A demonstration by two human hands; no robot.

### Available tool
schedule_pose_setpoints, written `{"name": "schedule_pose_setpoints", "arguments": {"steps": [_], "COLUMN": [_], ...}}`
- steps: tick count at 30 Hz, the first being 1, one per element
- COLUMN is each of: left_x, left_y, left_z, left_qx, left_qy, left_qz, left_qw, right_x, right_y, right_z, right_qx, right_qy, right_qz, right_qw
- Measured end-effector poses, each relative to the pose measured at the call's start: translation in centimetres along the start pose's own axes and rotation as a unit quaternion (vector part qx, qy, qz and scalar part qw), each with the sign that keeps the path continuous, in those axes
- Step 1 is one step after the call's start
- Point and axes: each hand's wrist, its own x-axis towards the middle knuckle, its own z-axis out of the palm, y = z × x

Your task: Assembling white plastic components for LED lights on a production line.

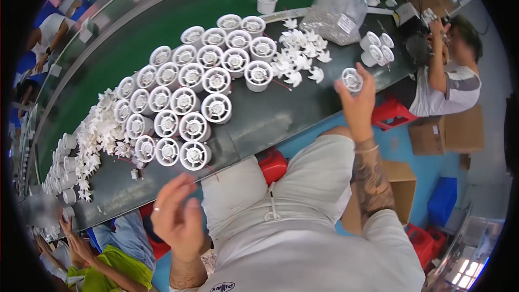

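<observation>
A white round housing (352,79) sits in the right hand (358,94), on the near side of the clear bag (338,21), its spoked face turned up. That hand's grip is closed around it, thumb on the left and fingers curling round the right; how firmly the fingertips press is hard to judge at this size. The right forearm (372,181) reaches up and away from the body, well extended. Four more housings (377,48) cluster to the bag's right and slightly nearer. Just left of the bag lie loose white impellers (300,51), and beyond them, further left, spreads a large group of housings (184,100) on the dark worktop (265,132). The left hand (178,216), well apart from the bag toward lower left, is raised with nothing in its grip, fingers loosely bent, thumb apart. A co-worker (451,84) sits right of the bag.
</observation>
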Motion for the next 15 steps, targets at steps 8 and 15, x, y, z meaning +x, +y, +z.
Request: {"name": "schedule_pose_setpoints", "arguments": {"steps": [8,15], "left_x": [-0.2,0.9], "left_y": [-10.0,-15.8], "left_z": [-8.7,-10.0], "left_qx": [0.145,0.110], "left_qy": [0.263,0.344], "left_qz": [-0.054,-0.114], "left_qw": [0.952,0.926], "right_x": [8.7,18.9], "right_y": [1.6,-5.1], "right_z": [2.4,16.5], "right_qx": [-0.115,0.025], "right_qy": [0.092,-0.150], "right_qz": [-0.209,-0.292], "right_qw": [0.967,0.944]}}
